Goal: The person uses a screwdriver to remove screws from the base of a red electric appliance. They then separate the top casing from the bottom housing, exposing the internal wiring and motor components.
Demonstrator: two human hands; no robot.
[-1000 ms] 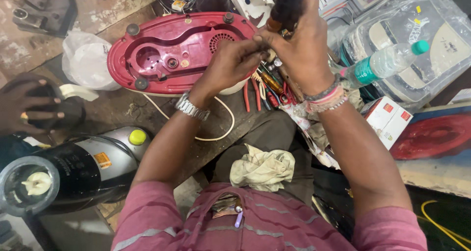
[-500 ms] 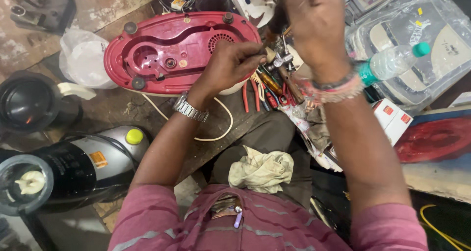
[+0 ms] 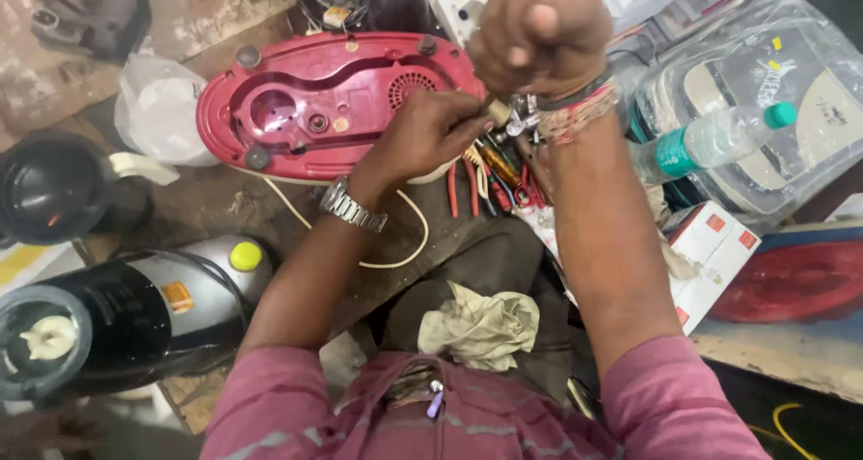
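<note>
The work surface (image 3: 225, 204) is worn and stained, grey-brown, with pale patches where the coating has flaked near the upper left; a black jar (image 3: 49, 190) stands at the left edge, a crumpled white plastic bag (image 3: 157, 109) just beside it; a black-and-silver mixer base (image 3: 135, 312) with a yellow knob lies at the lower left; a clear plastic cover (image 3: 791, 55) fills the upper right; a white and red carton (image 3: 715, 253) lies below it; light is even and soft, shadows faint.
</note>
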